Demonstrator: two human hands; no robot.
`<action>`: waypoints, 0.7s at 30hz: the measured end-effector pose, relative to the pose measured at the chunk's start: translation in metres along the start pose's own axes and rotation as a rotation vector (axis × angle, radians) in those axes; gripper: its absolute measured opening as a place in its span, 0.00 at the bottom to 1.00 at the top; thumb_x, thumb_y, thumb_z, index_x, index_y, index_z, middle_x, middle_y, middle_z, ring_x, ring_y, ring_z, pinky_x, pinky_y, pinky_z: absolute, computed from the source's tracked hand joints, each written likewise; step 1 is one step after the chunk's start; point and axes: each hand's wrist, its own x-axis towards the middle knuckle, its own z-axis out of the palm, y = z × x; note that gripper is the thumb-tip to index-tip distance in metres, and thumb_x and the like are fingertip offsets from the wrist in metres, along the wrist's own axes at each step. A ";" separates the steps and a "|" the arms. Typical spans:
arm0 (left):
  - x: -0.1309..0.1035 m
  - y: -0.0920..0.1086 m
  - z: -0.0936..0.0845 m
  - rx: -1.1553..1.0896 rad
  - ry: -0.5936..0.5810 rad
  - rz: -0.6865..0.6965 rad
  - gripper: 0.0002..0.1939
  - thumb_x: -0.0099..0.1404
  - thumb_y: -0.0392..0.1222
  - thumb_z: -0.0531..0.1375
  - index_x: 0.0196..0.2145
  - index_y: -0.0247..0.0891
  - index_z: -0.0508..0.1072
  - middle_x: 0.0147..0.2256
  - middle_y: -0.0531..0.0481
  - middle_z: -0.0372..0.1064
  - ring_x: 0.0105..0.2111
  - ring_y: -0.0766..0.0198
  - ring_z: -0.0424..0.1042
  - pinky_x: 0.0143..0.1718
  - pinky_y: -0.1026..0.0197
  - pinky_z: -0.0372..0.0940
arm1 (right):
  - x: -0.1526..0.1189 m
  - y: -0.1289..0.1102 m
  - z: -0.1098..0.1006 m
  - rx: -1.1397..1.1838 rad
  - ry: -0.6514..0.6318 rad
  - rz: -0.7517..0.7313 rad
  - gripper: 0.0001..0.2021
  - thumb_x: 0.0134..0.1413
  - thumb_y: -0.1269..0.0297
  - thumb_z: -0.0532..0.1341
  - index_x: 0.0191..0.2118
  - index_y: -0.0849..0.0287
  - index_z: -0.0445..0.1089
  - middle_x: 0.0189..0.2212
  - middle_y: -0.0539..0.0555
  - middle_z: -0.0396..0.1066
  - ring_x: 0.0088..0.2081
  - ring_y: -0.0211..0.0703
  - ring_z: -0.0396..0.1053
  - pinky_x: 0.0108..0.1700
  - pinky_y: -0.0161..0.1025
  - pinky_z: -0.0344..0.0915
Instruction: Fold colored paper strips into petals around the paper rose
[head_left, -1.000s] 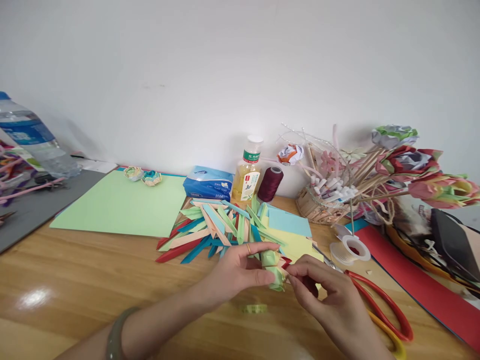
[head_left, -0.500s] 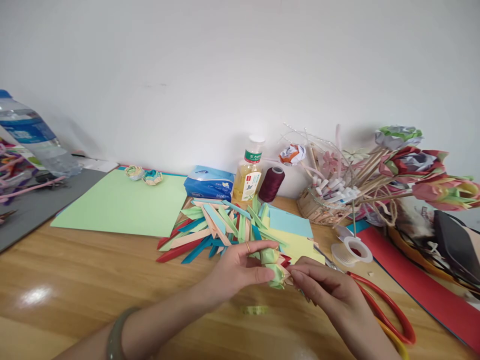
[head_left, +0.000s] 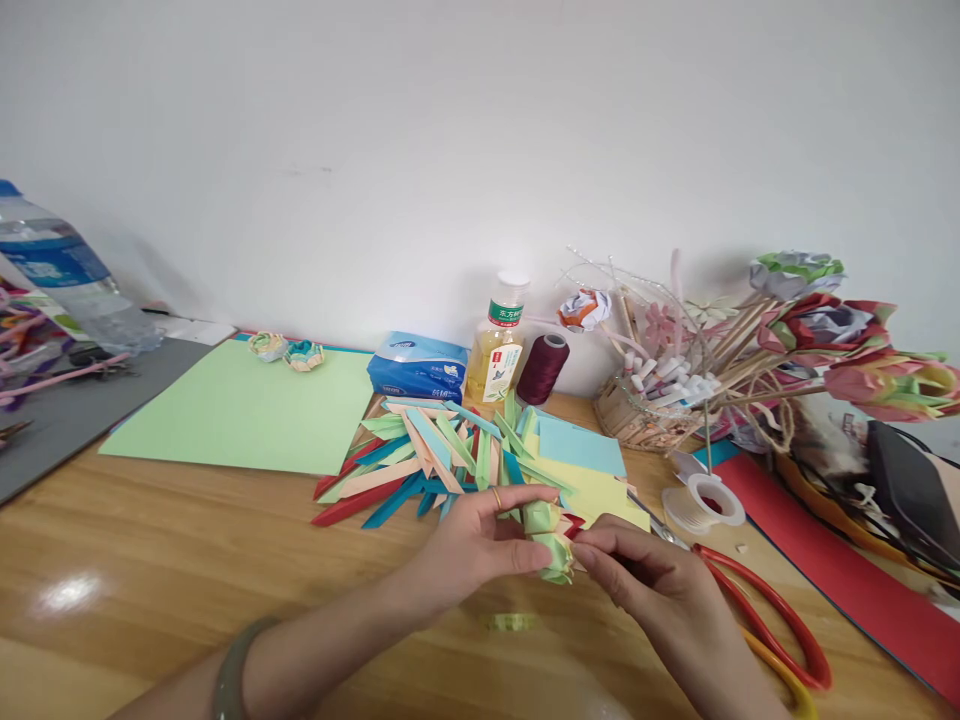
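Note:
A small folded paper piece (head_left: 553,553), light green with pink and red points, is held above the table's front part. My left hand (head_left: 480,545) grips its left side between thumb and index finger. The fingertips of my right hand (head_left: 645,570) pinch the pink and red points on its right side. Behind my hands lies a loose pile of folded paper strips (head_left: 427,450) in green, pink, blue and red. Yellow and blue paper sheets (head_left: 581,450) lie to the right of the pile.
Red-handled scissors (head_left: 780,610) and a ribbon spool (head_left: 703,503) lie right. Behind stand a tissue pack (head_left: 418,368), a drink bottle (head_left: 499,345), a thread cone (head_left: 544,368) and a basket (head_left: 645,415) with paper flowers. Green paper (head_left: 255,410) holds two small paper pieces (head_left: 304,354).
My right hand has shifted slightly left, closer to my left hand. The folded paper piece has turned a little, and its pink points show less.

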 end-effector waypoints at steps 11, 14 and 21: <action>0.001 0.000 -0.002 0.025 0.017 0.003 0.27 0.46 0.42 0.71 0.45 0.42 0.74 0.40 0.49 0.73 0.42 0.61 0.70 0.44 0.59 0.63 | -0.003 -0.010 -0.002 -0.122 -0.053 -0.078 0.14 0.62 0.59 0.52 0.29 0.56 0.69 0.26 0.49 0.68 0.29 0.38 0.65 0.31 0.32 0.60; 0.000 0.000 -0.002 0.024 0.004 0.004 0.27 0.46 0.41 0.71 0.46 0.41 0.74 0.40 0.49 0.74 0.41 0.61 0.70 0.45 0.59 0.63 | -0.002 -0.009 -0.002 -0.158 -0.050 -0.072 0.12 0.60 0.59 0.54 0.29 0.56 0.70 0.26 0.49 0.69 0.28 0.39 0.66 0.30 0.33 0.61; 0.000 0.002 0.000 0.152 0.015 0.027 0.28 0.47 0.40 0.69 0.48 0.40 0.73 0.43 0.47 0.72 0.42 0.59 0.70 0.46 0.57 0.64 | -0.001 -0.009 -0.002 -0.176 -0.054 -0.136 0.11 0.59 0.63 0.54 0.29 0.57 0.70 0.27 0.50 0.72 0.29 0.39 0.69 0.32 0.33 0.63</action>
